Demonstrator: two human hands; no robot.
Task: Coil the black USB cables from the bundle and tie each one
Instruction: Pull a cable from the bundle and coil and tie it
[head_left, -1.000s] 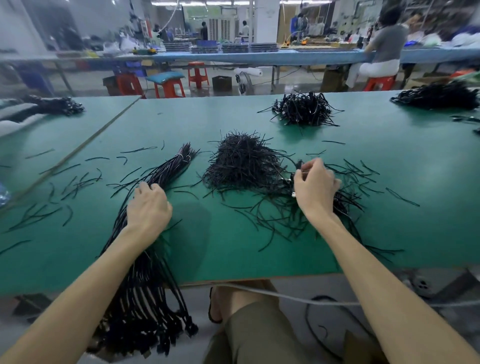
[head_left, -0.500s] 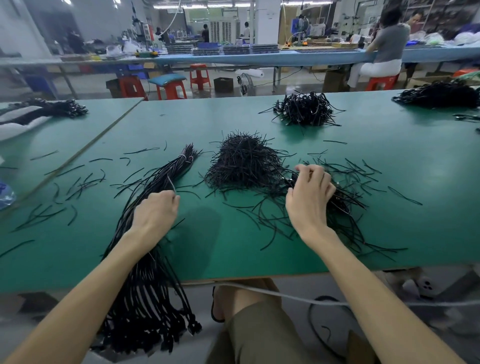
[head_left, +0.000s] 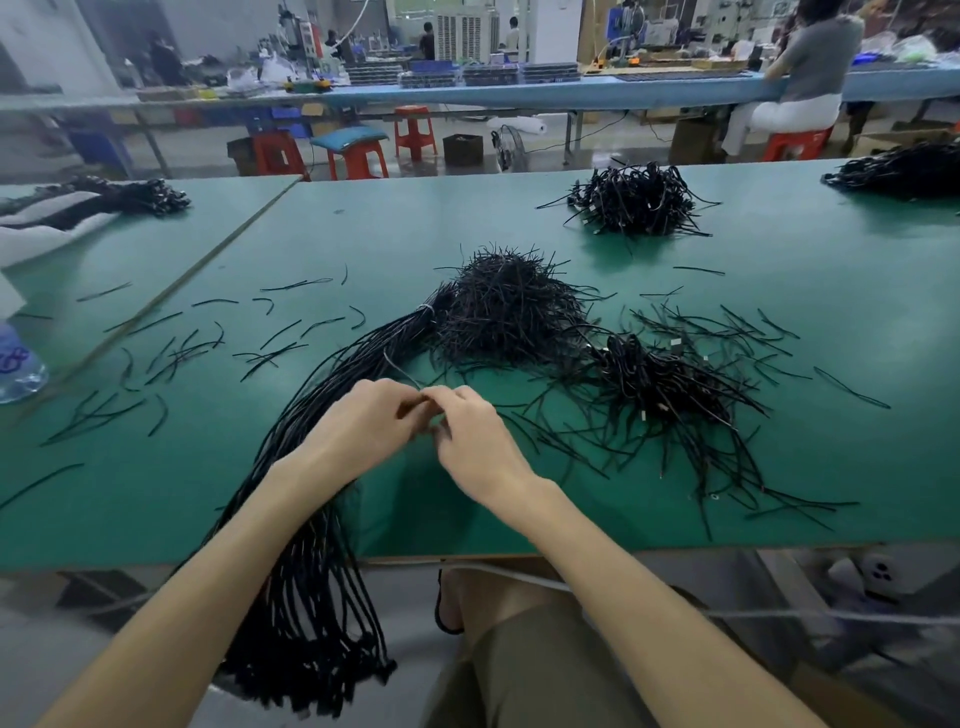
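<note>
Both hands meet over the near middle of the table. The left hand (head_left: 363, 428) and right hand (head_left: 475, 444) have curled fingers, tips together, pinching one thin strand (head_left: 399, 368) that arcs up from between them; whether it is a cable or a tie, I cannot tell. Under the left wrist runs the cable bundle (head_left: 358, 351), long glossy black cords banded at the far end and drooping over the table edge. Beyond lie a bristly heap of short ties (head_left: 509, 312) and a tangle of coiled cables (head_left: 670, 384). The matte green table (head_left: 810, 291) is strewn with stray ties. Behind stand red stools (head_left: 415, 130) and a blue workbench (head_left: 571, 93).
</note>
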